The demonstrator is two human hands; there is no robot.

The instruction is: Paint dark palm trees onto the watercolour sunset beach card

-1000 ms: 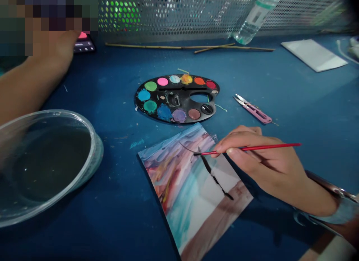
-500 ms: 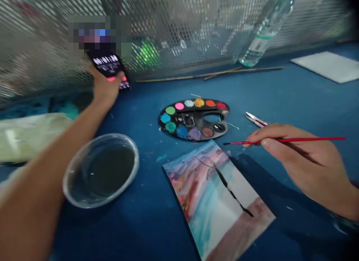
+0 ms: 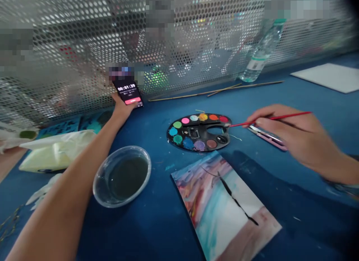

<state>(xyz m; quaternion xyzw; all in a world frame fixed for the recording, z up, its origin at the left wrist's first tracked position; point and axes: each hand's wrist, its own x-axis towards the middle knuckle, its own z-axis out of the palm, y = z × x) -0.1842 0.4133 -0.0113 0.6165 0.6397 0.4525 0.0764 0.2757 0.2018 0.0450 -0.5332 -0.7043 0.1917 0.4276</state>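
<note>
My right hand (image 3: 297,139) pinches a thin red paintbrush (image 3: 269,119), its tip hovering just off the right edge of the black paint palette (image 3: 196,135) with several colour wells. My left hand (image 3: 122,110) reaches far forward and touches a phone (image 3: 127,91) propped against the mesh wall, its screen showing a timer; the fingers are mostly hidden behind the hand. A small painted card (image 3: 224,205) with blue, red and brown washes and a black line lies in front of me, nearer than the palette.
A clear plastic bowl of dark water (image 3: 122,177) stands left of the card. Pink thread snips (image 3: 267,137) lie under my right hand. A water bottle (image 3: 259,55), thin sticks (image 3: 215,92), white paper (image 3: 331,76) and a pale plastic bag (image 3: 53,154) lie around the blue table (image 3: 157,223).
My right hand lifted the brush off the card and moved it up to the palette's right edge. My head turned up and left, and the phone under my left hand came into full view.
</note>
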